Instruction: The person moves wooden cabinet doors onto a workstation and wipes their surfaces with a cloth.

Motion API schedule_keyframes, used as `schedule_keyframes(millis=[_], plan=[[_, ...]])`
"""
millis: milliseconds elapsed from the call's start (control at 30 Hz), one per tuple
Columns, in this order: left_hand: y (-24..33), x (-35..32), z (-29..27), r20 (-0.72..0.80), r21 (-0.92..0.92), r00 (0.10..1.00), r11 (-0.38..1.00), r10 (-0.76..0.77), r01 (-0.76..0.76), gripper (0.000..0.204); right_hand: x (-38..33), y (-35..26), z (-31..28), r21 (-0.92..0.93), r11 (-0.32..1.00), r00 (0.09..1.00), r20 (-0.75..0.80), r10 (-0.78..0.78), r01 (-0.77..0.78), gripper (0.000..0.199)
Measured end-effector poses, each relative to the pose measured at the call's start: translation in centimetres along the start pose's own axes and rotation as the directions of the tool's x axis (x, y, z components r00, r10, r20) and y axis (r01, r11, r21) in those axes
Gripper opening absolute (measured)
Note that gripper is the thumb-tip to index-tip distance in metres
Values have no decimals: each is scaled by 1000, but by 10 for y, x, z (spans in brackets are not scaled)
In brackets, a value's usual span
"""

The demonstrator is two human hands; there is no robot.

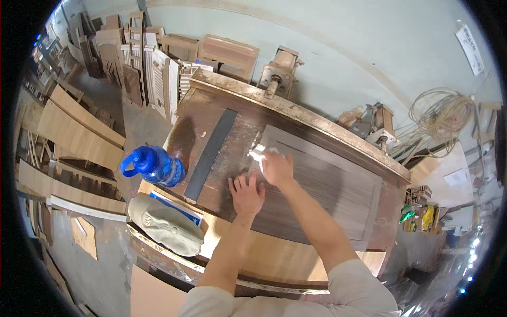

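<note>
A grey-brown wooden panel with a framed border [338, 185] lies flat on the workbench [182, 127]. My right hand [278, 169] is closed on a crumpled white cloth [257, 154], pressed to the panel's left end near its far corner. Just nearer and to the left, my left hand [247, 196] rests with spread fingers by the panel's left edge, holding nothing. Whether its fingertips touch the panel or only the bench, I cannot tell. Left of both hands a long dark grey strip [212, 154] lies on the bench.
A blue water jug [154, 166] and a beige cap [165, 224] occupy the bench's left side. Along the far edge runs a wooden rail [301, 117], with clamps [279, 71] behind it. Wooden panels [228, 55] lean against the wall; coiled hose [441, 119] hangs at right.
</note>
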State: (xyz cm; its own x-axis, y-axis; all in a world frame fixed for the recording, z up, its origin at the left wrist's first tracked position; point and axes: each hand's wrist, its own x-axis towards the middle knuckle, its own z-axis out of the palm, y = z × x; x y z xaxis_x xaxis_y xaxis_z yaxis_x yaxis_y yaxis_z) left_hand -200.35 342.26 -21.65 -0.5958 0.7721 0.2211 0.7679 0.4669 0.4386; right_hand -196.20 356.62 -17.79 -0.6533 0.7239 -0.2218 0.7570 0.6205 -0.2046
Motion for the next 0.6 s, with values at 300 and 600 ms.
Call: schedule_keyframes(millis=[300, 600], plan=[[16, -2, 5, 80, 89, 997, 996, -8, 1, 53, -276, 114, 11, 729, 629, 760, -238, 605, -272, 28], [13, -3, 9, 210, 299, 977, 949, 33, -96, 53, -519, 246, 5, 775, 426, 148, -407, 902, -466, 31]])
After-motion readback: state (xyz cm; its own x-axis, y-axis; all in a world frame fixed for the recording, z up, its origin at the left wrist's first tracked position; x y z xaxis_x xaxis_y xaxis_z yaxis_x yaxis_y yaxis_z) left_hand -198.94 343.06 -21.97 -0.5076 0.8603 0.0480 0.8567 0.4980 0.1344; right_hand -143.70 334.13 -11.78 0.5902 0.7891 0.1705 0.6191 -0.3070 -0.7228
